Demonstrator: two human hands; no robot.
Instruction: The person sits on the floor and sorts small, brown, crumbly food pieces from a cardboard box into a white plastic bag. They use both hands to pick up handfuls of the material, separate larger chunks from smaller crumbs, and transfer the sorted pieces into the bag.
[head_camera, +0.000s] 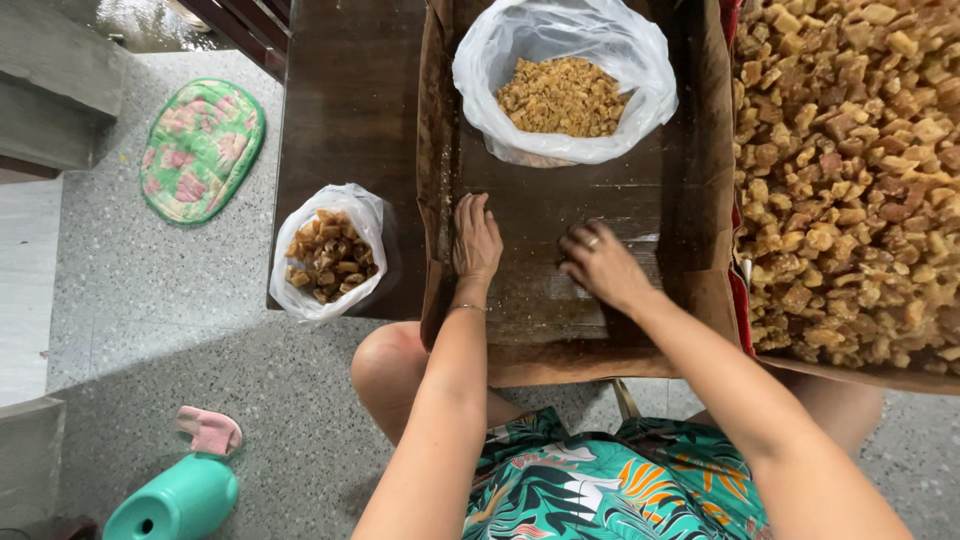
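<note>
Both hands rest in a brown cardboard tray: the left hand flat, fingers together, the right hand curled, perhaps pinching crumbs. A white bag of golden bits sits beyond; a smaller bag left, heaped brown chunks right, dark table, speckled floor

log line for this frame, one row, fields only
left hand: flat on brown cardboard tray | right hand: fingers curled on tray | ahead: white plastic bag of small golden chunks | right: heap of brown chunks
</note>
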